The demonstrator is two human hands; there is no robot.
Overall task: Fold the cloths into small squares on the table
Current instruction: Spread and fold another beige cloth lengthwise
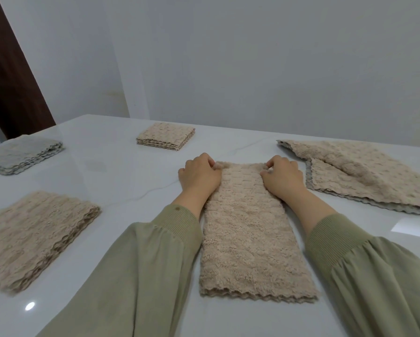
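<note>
A beige fluffy cloth [252, 239], folded into a long strip, lies on the white table [131, 181] in front of me. My left hand [200, 177] pinches its far left corner with curled fingers. My right hand [283, 177] pinches its far right corner the same way. The near scalloped edge of the strip lies flat close to me, between my green sleeves.
An unfolded pile of beige cloths [364, 176] lies at the right. Folded square stacks sit at the near left [34, 237], the far left, grey [21, 154], and the far middle [165, 136]. A wall stands behind the table.
</note>
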